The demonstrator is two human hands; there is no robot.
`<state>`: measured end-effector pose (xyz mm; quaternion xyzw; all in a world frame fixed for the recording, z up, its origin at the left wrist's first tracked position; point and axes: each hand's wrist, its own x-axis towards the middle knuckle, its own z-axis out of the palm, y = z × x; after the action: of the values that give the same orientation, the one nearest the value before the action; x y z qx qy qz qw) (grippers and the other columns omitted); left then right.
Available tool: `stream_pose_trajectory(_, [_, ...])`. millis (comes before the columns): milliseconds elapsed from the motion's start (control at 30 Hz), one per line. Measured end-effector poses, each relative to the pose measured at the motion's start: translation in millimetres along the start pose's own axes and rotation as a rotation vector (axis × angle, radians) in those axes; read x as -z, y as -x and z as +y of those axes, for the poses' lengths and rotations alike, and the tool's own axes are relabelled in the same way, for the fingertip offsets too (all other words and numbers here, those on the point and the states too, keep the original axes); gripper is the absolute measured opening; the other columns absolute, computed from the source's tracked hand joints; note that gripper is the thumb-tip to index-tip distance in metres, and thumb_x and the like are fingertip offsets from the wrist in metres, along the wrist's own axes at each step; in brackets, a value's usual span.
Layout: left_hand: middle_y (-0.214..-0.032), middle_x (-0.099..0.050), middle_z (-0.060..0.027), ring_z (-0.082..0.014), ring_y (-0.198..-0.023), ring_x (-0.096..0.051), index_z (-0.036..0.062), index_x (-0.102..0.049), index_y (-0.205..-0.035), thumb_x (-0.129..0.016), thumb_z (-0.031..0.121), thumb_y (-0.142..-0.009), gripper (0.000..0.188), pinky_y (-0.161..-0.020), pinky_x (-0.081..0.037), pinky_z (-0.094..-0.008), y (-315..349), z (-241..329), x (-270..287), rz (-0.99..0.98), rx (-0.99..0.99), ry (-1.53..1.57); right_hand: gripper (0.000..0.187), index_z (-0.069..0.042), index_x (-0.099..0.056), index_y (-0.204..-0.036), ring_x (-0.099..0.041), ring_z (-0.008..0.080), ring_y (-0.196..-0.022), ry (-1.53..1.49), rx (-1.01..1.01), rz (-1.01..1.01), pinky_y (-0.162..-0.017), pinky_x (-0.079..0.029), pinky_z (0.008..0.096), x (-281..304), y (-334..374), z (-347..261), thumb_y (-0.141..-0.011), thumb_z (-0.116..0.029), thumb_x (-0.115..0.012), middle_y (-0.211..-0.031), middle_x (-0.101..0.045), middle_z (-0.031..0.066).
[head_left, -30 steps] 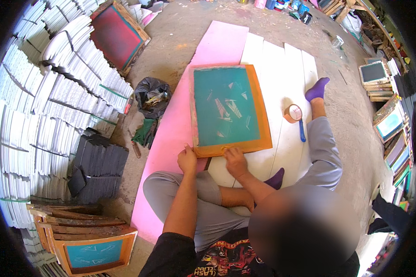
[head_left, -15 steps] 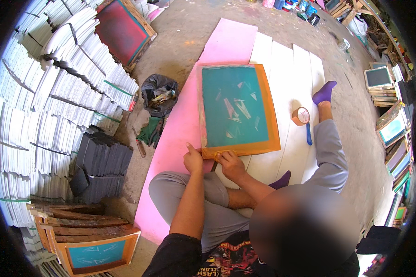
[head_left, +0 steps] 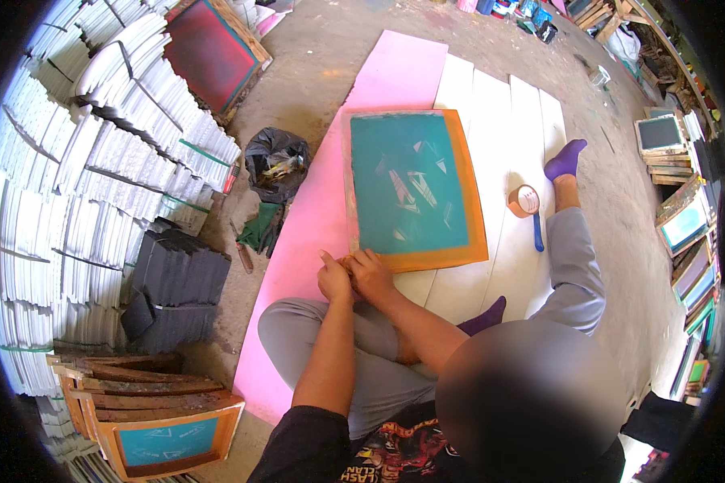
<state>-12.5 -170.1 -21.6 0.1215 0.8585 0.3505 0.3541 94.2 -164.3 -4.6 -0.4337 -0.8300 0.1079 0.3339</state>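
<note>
A screen printing frame with a teal mesh and pale angular marks lies flat in front of me. Orange-brown tape covers its right and near edges. My left hand is closed at the frame's near left corner, thumb pointing up. Right beside it, my right hand has its fingers bent over the taped near edge, pinching at the same corner. A bit of orange tape shows between the hands; the fingertips are partly hidden.
Pink board and white boards lie beneath the frame. A brown tape roll with a blue-handled thing rests to the right. Leftward are a black bag, green cloth, stacked white sheets and more frames.
My right hand has slid left along the near edge to meet my left hand at the corner. The left hand and the frame have hardly moved.
</note>
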Motion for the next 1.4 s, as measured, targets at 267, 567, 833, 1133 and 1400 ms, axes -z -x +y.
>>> stream_pose_trajectory(267, [-0.086, -0.075, -0.0218, -0.0354, -0.085, -0.072, -0.0079, -0.076, -0.096, -0.035, 0.06, -0.102, 0.079, -0.08, -0.055, -0.0457, 30.2, 28.9, 17.3, -0.096, -0.047, 0.079, 0.013, -0.004, -0.068, -0.097, -0.062, 0.0335, -0.09, -0.028, -0.042, 0.057, -0.08, -0.052, 0.0426, 40.7, 42.9, 58.6, -0.085, -0.006, -0.066, -0.092, -0.062, 0.012])
stream_pose_trajectory(567, [-0.091, -0.073, -0.0258, -0.044, -0.093, -0.069, 0.0011, -0.078, -0.094, -0.038, 0.058, -0.102, 0.07, -0.085, -0.052, -0.0506, 46.3, 37.6, 20.4, -0.007, -0.357, -0.303, 0.017, -0.003, -0.068, -0.101, -0.06, 0.0374, -0.099, 0.166, -0.494, 0.176, -0.087, -0.051, 0.0466, 171.4, 97.0, 164.2, -0.086, -0.005, -0.061, -0.103, -0.065, 0.0155])
stream_pose_trajectory(833, [-0.095, -0.074, -0.0235, -0.0417, -0.095, -0.07, 0.0023, -0.079, -0.097, -0.039, 0.061, -0.1, 0.071, -0.087, -0.052, -0.0485, 47.1, 36.6, 23.4, -0.03, -0.333, -0.278, 0.007, 0.0, -0.065, -0.093, -0.056, 0.037, -0.091, 0.215, -0.394, 0.189, -0.081, -0.048, 0.0458, 163.7, 100.7, 162.9, -0.088, -0.003, -0.062, -0.095, -0.061, 0.0167])
stream_pose_trajectory(1133, [-0.087, -0.076, -0.016, -0.0315, -0.088, -0.071, -0.001, -0.08, -0.092, -0.036, 0.064, -0.101, 0.079, -0.087, -0.053, -0.0407, 24.1, 27.6, 19.6, -0.11, -0.122, -0.053, 0.019, -0.001, -0.066, -0.102, -0.06, 0.0352, -0.095, 0.119, -0.151, -0.001, -0.084, -0.05, 0.0453, 110.7, 83.9, 90.9, -0.086, -0.005, -0.059, -0.099, -0.063, 0.0168])
stream_pose_trajectory(1400, [-0.083, -0.075, -0.0165, -0.0285, -0.081, -0.072, -0.0059, -0.077, -0.091, -0.028, 0.068, -0.101, 0.089, -0.079, -0.056, -0.0389, -1.1, 3.7, 10.9, -0.14, 0.036, 0.133, 0.019, -0.004, -0.067, -0.097, -0.058, 0.0328, -0.089, -0.096, 0.074, -0.025, -0.079, -0.049, 0.0443, 22.7, 9.3, -3.5, -0.078, -0.006, -0.063, -0.097, -0.063, 0.011])
